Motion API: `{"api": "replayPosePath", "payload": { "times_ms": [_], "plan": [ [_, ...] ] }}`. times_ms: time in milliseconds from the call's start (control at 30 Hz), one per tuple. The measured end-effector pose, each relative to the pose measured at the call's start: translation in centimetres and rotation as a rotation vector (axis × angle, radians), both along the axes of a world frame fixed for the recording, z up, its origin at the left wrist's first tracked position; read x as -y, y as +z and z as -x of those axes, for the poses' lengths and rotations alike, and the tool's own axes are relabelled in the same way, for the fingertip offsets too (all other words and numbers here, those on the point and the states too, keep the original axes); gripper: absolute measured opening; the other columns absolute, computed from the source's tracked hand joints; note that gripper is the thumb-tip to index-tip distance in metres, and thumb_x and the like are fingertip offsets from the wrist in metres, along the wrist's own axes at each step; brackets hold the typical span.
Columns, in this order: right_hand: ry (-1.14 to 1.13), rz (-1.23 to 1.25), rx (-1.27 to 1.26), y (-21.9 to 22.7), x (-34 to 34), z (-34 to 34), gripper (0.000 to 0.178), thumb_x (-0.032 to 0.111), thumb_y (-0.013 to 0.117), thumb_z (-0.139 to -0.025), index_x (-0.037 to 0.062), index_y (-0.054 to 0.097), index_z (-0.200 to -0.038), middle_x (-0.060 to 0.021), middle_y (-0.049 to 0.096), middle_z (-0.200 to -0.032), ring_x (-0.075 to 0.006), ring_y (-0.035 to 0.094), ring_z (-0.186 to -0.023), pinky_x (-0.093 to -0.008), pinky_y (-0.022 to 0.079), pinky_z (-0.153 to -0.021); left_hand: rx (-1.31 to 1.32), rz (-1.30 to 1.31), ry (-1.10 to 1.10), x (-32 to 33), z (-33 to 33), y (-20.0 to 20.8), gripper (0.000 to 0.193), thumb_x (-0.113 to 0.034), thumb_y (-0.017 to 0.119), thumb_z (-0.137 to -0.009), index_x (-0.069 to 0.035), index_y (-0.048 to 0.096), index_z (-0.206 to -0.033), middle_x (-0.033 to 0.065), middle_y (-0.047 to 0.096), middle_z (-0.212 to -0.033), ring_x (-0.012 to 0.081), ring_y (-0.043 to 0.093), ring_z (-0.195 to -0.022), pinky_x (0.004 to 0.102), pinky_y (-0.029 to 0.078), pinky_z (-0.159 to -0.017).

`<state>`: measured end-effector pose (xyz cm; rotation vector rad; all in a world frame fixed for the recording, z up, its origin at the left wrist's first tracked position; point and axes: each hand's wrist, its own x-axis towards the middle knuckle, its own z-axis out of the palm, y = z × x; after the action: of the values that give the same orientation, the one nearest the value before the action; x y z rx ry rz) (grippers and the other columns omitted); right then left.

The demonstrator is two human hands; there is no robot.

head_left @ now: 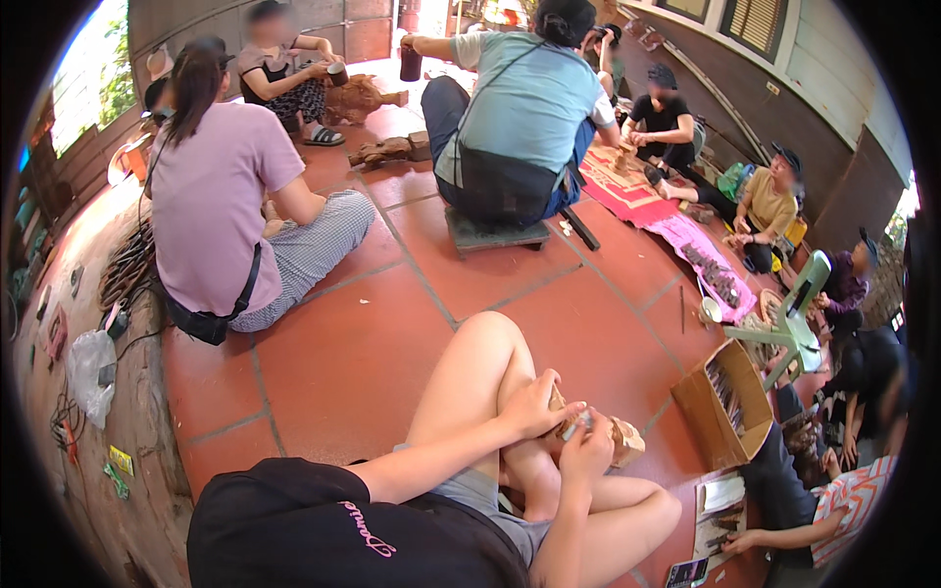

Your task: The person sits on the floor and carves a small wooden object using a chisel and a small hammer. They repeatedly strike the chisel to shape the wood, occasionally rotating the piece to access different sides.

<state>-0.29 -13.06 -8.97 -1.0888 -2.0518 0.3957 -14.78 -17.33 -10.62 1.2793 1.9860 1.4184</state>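
Above my crossed legs I hold a pale carved block of wood [627,444]. My left hand [535,404] is closed round its far left end, with the fingers curled over it. My right hand [588,447] is pinched on a small whitish piece [576,423] pressed against the wood; its kind is too small and covered to make out. The middle of the wood is hidden by my hands. Its right end sticks out beyond my right fingers, rough and light in colour.
A cardboard box [725,404] of thin tools stands at right, near a green plastic chair [792,318] and a phone [687,572]. Several people sit around; one in blue uses a low stool [498,233]. Red and pink cloths [637,186] hold wooden pieces. A plastic bag [91,377] lies left.
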Motion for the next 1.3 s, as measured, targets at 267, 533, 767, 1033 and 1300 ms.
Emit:
{"api": "replayPosePath", "payload": {
  "times_ms": [267,533,767,1033,1300],
  "plan": [
    [-0.042,-0.044,-0.045,0.8,0.6,0.2,0.017,0.009,0.063,-0.092,0.0019,0.066,-0.107,-0.0162,0.069,-0.080,-0.0365,0.065,-0.079,-0.0435,0.047,-0.081,-0.025,-0.012,0.016,-0.2,-0.2,-0.3,0.075,-0.062,0.071,-0.086,0.002,0.050,-0.120,0.0269,0.065,-0.095,0.0396,0.067,-0.088,0.0446,0.052,-0.078],
    [0.040,0.006,-0.035,0.2,0.0,-0.4,0.019,0.010,0.063,-0.093,0.0026,0.067,-0.110,-0.0186,0.070,-0.089,-0.0389,0.067,-0.082,-0.0483,0.049,-0.080,0.031,0.063,-0.008,-0.1,0.0,0.3,0.076,-0.063,0.071,-0.086,0.003,0.051,-0.118,0.0261,0.065,-0.098,0.0384,0.067,-0.092,0.0437,0.052,-0.081],
    [0.054,0.064,-0.075,-0.4,-0.6,-0.9,0.027,0.009,0.062,-0.094,0.0013,0.065,-0.120,-0.0190,0.070,-0.099,-0.0386,0.068,-0.088,-0.0462,0.052,-0.077,-0.011,0.048,0.008,-0.3,-0.1,-0.1,0.075,-0.062,0.070,-0.086,0.003,0.051,-0.118,0.0259,0.065,-0.097,0.0384,0.066,-0.092,0.0439,0.051,-0.081],
    [0.142,0.060,-0.026,-0.9,-1.1,-1.6,0.028,0.012,0.062,-0.095,0.0025,0.064,-0.122,-0.0198,0.071,-0.101,-0.0370,0.070,-0.088,-0.0461,0.053,-0.075,-0.019,0.041,-0.019,-0.5,-0.1,-0.4,0.075,-0.062,0.070,-0.087,0.004,0.051,-0.119,0.0270,0.065,-0.100,0.0393,0.067,-0.095,0.0441,0.051,-0.084],
    [-0.005,-0.002,-0.325,1.2,-0.1,-0.9,0.025,0.016,0.061,-0.097,0.0025,0.065,-0.118,-0.0182,0.072,-0.099,-0.0338,0.072,-0.080,-0.0420,0.055,-0.069,-0.047,0.039,0.014,-0.5,-0.2,-0.4,0.076,-0.062,0.070,-0.087,0.003,0.051,-0.119,0.0283,0.065,-0.101,0.0412,0.066,-0.098,0.0439,0.051,-0.086]
  ]
}}
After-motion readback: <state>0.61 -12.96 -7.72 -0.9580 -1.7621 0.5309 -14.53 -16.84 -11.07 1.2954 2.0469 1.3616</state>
